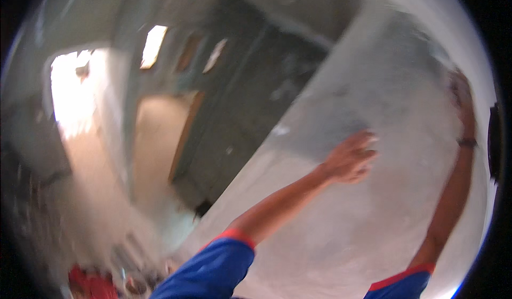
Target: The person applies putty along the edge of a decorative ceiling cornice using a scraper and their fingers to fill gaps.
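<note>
A pale plastered wall (330, 229) with cloudy grey patches fills the right side. My left hand (349, 159) is in front of its middle, fingers curled in; a small pale spot shows at the fingertips, too blurred to name. Whether this hand touches the wall I cannot tell. Higher up and farther right, my right hand (461, 94) reaches to the upper part of the wall, a dark band on its wrist. Its fingers are smeared by motion. Beside them is a pale bluish streak (440, 54), which could be a tool's edge or part of the wall.
A darker grey wall (256, 102) stands beyond, with narrow slots and a doorway (160, 134). A bright opening (72, 96) lies at the far left. Down at the lower left are a red object (90, 283) and blurred items on the floor (90, 192).
</note>
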Demonstrator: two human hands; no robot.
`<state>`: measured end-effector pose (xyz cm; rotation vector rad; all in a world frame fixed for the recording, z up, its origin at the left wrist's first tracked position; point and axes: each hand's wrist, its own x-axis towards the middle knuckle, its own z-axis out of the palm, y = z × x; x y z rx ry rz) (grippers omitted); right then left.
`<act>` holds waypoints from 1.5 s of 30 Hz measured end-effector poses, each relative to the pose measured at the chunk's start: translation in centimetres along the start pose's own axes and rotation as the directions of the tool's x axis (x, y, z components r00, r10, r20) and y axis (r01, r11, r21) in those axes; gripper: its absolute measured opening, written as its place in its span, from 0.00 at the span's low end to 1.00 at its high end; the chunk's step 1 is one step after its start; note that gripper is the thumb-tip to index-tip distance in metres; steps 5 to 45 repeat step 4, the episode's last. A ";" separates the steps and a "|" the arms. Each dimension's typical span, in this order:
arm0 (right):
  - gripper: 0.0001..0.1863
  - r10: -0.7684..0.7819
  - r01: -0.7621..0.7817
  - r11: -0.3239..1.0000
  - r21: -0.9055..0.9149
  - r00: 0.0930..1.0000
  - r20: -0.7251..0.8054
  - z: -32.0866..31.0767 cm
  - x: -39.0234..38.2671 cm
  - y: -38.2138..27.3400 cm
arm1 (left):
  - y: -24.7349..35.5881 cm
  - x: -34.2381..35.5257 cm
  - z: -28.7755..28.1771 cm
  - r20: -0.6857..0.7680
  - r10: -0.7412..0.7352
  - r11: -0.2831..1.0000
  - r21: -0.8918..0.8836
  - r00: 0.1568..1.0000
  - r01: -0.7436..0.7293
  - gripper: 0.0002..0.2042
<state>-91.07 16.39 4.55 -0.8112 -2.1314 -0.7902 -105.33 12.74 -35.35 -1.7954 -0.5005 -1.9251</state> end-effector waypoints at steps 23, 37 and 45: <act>0.23 -0.239 0.266 0.921 -0.285 0.963 0.127 1.2 -6.3 -4.4 | 0.0 1.6 2.6 -0.077 0.075 0.990 -0.111 0.994 -0.083 0.22; 0.23 -0.239 0.266 0.921 -0.285 0.963 0.127 1.2 -6.3 -4.4 | 0.0 1.6 2.6 -0.077 0.075 0.990 -0.111 0.994 -0.083 0.22; 0.23 -0.239 0.266 0.921 -0.285 0.963 0.127 1.2 -6.3 -4.4 | 0.0 1.6 2.6 -0.077 0.075 0.990 -0.111 0.994 -0.083 0.22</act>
